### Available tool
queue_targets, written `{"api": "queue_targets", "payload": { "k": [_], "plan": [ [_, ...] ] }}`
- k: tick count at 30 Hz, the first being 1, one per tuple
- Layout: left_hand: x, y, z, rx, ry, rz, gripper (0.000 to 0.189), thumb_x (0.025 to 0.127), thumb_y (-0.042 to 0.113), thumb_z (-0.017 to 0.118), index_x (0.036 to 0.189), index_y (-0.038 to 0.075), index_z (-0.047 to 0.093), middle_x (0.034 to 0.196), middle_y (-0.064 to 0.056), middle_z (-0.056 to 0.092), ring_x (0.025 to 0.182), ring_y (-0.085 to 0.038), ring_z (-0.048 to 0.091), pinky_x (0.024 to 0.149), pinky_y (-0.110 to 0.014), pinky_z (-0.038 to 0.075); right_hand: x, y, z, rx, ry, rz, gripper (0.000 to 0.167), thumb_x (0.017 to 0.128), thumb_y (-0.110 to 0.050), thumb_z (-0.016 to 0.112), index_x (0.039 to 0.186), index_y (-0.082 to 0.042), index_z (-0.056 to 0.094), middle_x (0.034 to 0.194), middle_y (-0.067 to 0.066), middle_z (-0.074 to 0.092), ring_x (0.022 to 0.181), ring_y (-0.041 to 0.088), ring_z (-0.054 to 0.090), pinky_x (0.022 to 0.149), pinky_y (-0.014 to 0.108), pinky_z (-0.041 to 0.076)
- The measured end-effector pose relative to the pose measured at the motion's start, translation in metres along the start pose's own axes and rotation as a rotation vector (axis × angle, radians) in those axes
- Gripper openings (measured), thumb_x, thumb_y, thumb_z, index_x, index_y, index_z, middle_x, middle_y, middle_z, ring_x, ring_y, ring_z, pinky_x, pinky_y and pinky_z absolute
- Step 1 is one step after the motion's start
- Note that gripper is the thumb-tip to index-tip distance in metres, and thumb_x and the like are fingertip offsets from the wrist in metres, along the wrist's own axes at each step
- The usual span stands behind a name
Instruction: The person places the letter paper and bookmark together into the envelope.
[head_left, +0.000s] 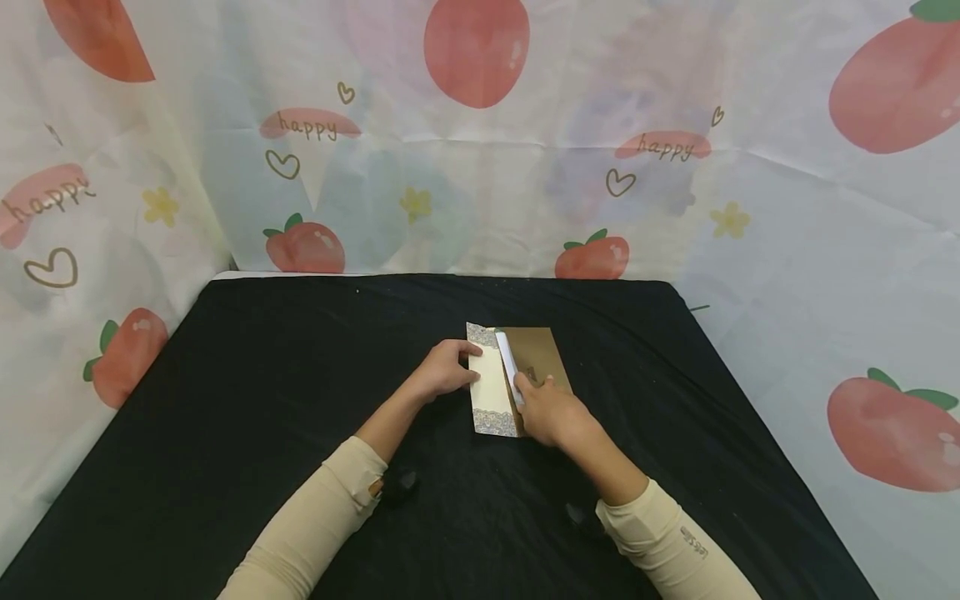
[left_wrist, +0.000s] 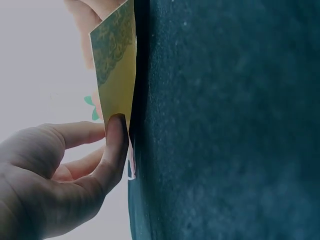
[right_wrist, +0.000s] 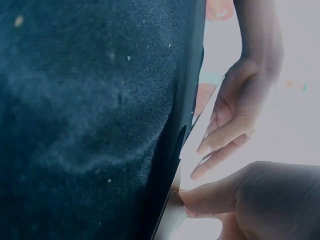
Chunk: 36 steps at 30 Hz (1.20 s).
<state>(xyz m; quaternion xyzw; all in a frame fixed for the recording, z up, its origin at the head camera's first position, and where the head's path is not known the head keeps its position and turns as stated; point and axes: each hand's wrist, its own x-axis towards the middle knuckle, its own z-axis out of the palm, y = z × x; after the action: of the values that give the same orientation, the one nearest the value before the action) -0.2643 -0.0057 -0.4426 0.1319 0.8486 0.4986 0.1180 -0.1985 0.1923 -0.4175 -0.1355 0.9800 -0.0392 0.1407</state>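
A folded card [head_left: 487, 383] with a cream panel and grey lace-patterned ends lies on the black cloth, its gold-brown side [head_left: 540, 354] to the right. My left hand [head_left: 446, 368] pinches the cream panel's left edge; in the left wrist view, thumb and fingers close on the card [left_wrist: 117, 90]. A narrow white strip [head_left: 507, 354] slants along the line between cream and brown; its exact kind is unclear. My right hand [head_left: 553, 410] grips the strip's near end, covering part of it and the card's lower right. In the right wrist view, my right fingers [right_wrist: 207, 200] pinch something pale.
Black cloth [head_left: 262, 400] covers the table, with small dark objects [head_left: 405, 482] near the left sleeve. A white curtain [head_left: 480, 167] printed with fruit and hearts hangs behind and on both sides.
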Motion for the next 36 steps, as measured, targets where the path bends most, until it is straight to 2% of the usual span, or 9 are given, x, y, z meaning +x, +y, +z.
{"api": "queue_targets", "payload": {
  "k": [8,13,16,20,26,32,36],
  "plan": [
    [0.002,0.001,0.008,0.035,0.022,-0.001,0.042,0.088,-0.007,0.075,0.129,-0.005,0.065,0.115,-0.021,0.064,0.075,-0.023,0.068,0.066,-0.031,0.059,-0.002,0.000,0.001,0.009,-0.017,0.005,0.026,0.106,-0.016,0.057,0.127,-0.007,0.044,0.129,0.042,0.051,0.082,0.036,0.063,0.070,0.049,0.053],
    [0.003,0.003,0.011,0.066,0.051,0.010,0.043,0.088,-0.006,0.077,0.129,-0.004,0.065,0.112,-0.020,0.065,0.074,-0.022,0.067,0.064,-0.029,0.058,-0.003,0.000,0.001,-0.003,-0.014,0.011,0.028,0.106,-0.017,0.058,0.128,-0.007,0.045,0.119,0.036,0.054,0.077,0.034,0.060,0.067,0.047,0.053],
    [0.003,0.004,0.014,0.033,0.033,0.011,0.043,0.087,-0.006,0.078,0.128,-0.006,0.066,0.110,-0.021,0.066,0.070,-0.021,0.068,0.062,-0.029,0.059,-0.003,0.000,0.001,-0.008,-0.023,0.016,0.028,0.106,-0.018,0.057,0.128,-0.008,0.045,0.113,0.032,0.055,0.073,0.032,0.058,0.064,0.044,0.051],
    [0.004,0.005,0.017,0.009,0.011,0.007,0.043,0.086,-0.007,0.079,0.128,-0.006,0.067,0.108,-0.021,0.066,0.065,-0.021,0.070,0.059,-0.029,0.059,-0.003,0.001,0.001,-0.002,-0.020,0.008,0.027,0.106,-0.018,0.057,0.128,-0.008,0.045,0.115,0.033,0.056,0.075,0.032,0.058,0.064,0.045,0.051],
    [0.008,0.005,0.020,0.039,0.023,0.035,0.045,0.086,-0.007,0.079,0.128,-0.006,0.064,0.105,-0.019,0.067,0.064,-0.019,0.069,0.058,-0.027,0.058,-0.001,0.002,0.002,-0.002,0.011,-0.019,0.026,0.106,-0.019,0.058,0.125,-0.008,0.045,0.112,0.032,0.057,0.079,0.034,0.059,0.066,0.047,0.052],
    [0.010,0.006,0.022,-0.022,0.033,0.040,0.058,0.083,-0.009,0.082,0.133,-0.008,0.054,0.105,-0.019,0.064,0.064,-0.020,0.070,0.058,-0.027,0.058,-0.001,0.001,-0.002,0.006,0.004,-0.026,0.024,0.106,-0.019,0.058,0.124,-0.008,0.045,0.118,0.035,0.057,0.079,0.034,0.059,0.066,0.046,0.051],
    [0.012,0.007,0.023,0.030,0.035,0.036,0.057,0.083,-0.005,0.083,0.133,-0.008,0.057,0.108,-0.019,0.066,0.063,-0.020,0.071,0.058,-0.027,0.057,-0.001,0.000,-0.004,0.010,-0.002,-0.031,0.024,0.107,-0.019,0.057,0.125,-0.009,0.044,0.124,0.038,0.056,0.085,0.036,0.061,0.068,0.047,0.052]
  ]
}}
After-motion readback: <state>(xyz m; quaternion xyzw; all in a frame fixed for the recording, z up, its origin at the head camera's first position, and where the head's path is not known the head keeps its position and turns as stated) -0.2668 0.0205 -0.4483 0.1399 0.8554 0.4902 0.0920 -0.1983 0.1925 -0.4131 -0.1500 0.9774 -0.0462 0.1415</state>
